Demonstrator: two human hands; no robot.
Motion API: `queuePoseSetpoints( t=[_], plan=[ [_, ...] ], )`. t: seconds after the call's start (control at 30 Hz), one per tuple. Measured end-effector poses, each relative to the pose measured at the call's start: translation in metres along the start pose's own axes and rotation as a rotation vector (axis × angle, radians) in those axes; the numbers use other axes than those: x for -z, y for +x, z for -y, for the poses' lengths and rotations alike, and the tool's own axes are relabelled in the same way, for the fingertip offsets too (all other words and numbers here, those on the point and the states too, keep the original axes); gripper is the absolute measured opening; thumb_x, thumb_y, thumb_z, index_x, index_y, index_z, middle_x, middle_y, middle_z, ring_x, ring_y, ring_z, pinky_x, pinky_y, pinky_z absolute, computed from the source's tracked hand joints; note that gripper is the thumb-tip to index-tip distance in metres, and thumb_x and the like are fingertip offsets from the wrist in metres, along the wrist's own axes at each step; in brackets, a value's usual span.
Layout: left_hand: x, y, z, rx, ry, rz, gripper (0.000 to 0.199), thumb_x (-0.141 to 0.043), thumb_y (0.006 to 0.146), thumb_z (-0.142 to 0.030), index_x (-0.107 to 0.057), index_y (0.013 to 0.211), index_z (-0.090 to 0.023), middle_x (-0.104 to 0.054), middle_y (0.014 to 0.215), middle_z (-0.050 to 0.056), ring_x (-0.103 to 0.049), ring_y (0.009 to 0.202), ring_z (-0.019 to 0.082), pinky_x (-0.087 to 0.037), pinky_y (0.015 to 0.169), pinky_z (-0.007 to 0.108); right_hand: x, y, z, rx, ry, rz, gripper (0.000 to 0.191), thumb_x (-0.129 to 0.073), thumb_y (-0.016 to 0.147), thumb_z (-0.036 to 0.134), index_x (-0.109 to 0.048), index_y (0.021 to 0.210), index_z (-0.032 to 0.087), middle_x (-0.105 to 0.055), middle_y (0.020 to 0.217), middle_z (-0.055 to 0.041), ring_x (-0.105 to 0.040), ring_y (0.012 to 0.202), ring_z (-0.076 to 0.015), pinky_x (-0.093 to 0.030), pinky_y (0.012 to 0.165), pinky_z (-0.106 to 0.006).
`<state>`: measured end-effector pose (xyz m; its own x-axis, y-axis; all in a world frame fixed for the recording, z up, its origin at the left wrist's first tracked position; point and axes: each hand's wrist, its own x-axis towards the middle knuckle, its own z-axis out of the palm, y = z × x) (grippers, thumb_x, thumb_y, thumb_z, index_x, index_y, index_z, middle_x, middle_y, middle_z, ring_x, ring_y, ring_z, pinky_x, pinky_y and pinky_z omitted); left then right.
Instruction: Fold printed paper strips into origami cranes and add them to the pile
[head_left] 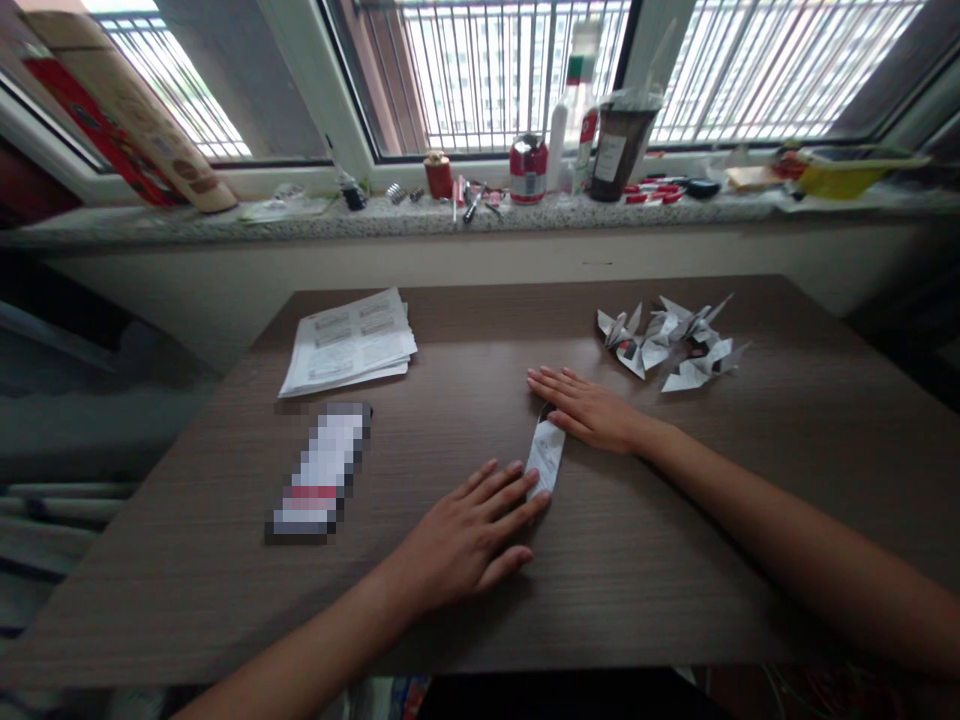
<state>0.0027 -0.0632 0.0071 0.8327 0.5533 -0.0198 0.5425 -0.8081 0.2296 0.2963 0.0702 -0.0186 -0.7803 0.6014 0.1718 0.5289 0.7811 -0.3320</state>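
While the left hand (pixel 480 525) lies flat with its fingers a bit apart, its fingertips touch the near end of a folded paper strip (pixel 546 455). This strip is near the middle of the table (pixel 187 580), a bit tilted. The right hand (pixel 592 412) lies flat over the strip's far end. Each grip is wide and not closed around anything.

Left of the strip, toward the table's left edge, is a blurred phone (pixel 322 470). Past it, near the far left corner, sits a stack of papers (pixel 349 342). Near the far right corner are some pointy folded paper shapes (pixel 667 345), close together.

Beyond the table's far edge, a stone windowsill (pixel 300 228) holds a red can (pixel 528 170), a dark cup (pixel 615 155) and a yellow tub (pixel 840 178).
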Motion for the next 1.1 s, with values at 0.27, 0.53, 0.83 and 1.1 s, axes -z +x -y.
queuePoseSetpoints(
  t=[0.27, 0.53, 0.83, 1.1],
  plan=[
    [0.002, 0.013, 0.003, -0.007, 0.026, -0.03, 0.056, -0.038, 0.11, -0.054, -0.039, 0.161, -0.029, -0.046, 0.162, 0.005, -0.03, 0.156, 0.026, -0.023, 0.129, 0.047, 0.009, -0.024, 0.035, -0.024, 0.017, -0.08, 0.052, -0.045, 0.109, 0.039, -0.04, 0.16, 0.034, -0.047, 0.162, -0.0069, -0.042, 0.15, -0.027, -0.039, 0.122, -0.054],
    [0.014, 0.034, 0.007, -0.053, -0.02, -0.075, 0.049, -0.04, 0.11, -0.049, -0.049, 0.153, -0.027, -0.055, 0.151, 0.008, -0.047, 0.145, 0.029, -0.029, 0.127, 0.051, 0.002, -0.044, 0.043, -0.061, 0.012, -0.068, 0.043, -0.048, 0.106, 0.025, -0.056, 0.149, 0.026, -0.056, 0.155, -0.0088, -0.051, 0.143, -0.0261, -0.045, 0.118, -0.051],
    [0.017, 0.063, 0.029, 0.012, -0.003, -0.266, 0.037, -0.05, 0.105, -0.024, -0.058, 0.14, -0.013, -0.062, 0.141, 0.018, -0.063, 0.124, 0.031, -0.055, 0.104, 0.051, -0.003, -0.048, 0.042, -0.065, 0.066, -0.102, 0.046, -0.051, 0.105, 0.019, -0.053, 0.151, 0.027, -0.053, 0.157, -0.0095, -0.051, 0.144, -0.0258, -0.043, 0.12, -0.052],
    [0.001, 0.067, 0.043, -0.004, -0.053, -0.317, 0.038, -0.054, 0.1, -0.015, -0.062, 0.138, -0.015, -0.066, 0.139, 0.013, -0.064, 0.125, 0.029, -0.054, 0.108, 0.051, -0.002, -0.048, 0.043, -0.055, 0.053, -0.105, 0.046, -0.05, 0.105, 0.018, -0.052, 0.151, 0.026, -0.054, 0.156, -0.0097, -0.052, 0.143, -0.0253, -0.046, 0.118, -0.05]
  ],
)
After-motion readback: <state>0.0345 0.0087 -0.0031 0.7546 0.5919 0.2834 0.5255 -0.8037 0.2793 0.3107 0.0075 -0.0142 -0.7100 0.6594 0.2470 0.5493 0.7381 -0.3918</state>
